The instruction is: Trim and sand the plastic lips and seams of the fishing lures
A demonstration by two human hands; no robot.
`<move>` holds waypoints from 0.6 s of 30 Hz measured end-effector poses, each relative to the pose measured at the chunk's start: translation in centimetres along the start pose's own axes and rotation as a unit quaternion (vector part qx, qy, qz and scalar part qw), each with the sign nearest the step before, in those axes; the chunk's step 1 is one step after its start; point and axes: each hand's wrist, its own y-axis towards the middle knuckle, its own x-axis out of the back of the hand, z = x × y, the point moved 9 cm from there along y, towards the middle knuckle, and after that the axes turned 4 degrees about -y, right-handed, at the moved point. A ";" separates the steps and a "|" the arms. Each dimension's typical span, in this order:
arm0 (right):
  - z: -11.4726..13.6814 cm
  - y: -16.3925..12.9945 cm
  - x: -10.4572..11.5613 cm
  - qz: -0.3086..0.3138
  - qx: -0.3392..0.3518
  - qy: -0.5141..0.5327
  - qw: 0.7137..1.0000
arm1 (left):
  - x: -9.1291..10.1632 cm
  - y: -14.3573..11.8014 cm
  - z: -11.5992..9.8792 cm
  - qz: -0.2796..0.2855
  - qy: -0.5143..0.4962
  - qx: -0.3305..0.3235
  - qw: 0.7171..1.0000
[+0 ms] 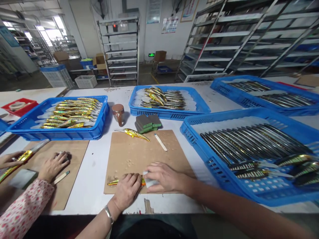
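My left hand (127, 190) presses a gold fishing lure (113, 182) flat on the brown cardboard mat (139, 156) near the table's front edge. My right hand (165, 177) lies beside it, fingers over a small pale sanding block (149, 182) that touches the lure's right end. A second gold lure (136, 133) and a thin white stick (160, 142) lie at the mat's far edge. Grey-green sanding sponges (147, 122) are stacked just beyond.
A blue tray of dark lures (196, 126) stands at my right, with more blue trays (99, 129) of gold lures at the back. A brown cup (118, 113) sits between them. A co-worker's hands (51, 166) work at a second mat on the left.
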 end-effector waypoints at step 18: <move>-9.0 -10.5 4.3 -0.124 -0.230 -0.152 0.953 | 2.0 0.8 2.1 -0.054 -0.081 0.065 0.993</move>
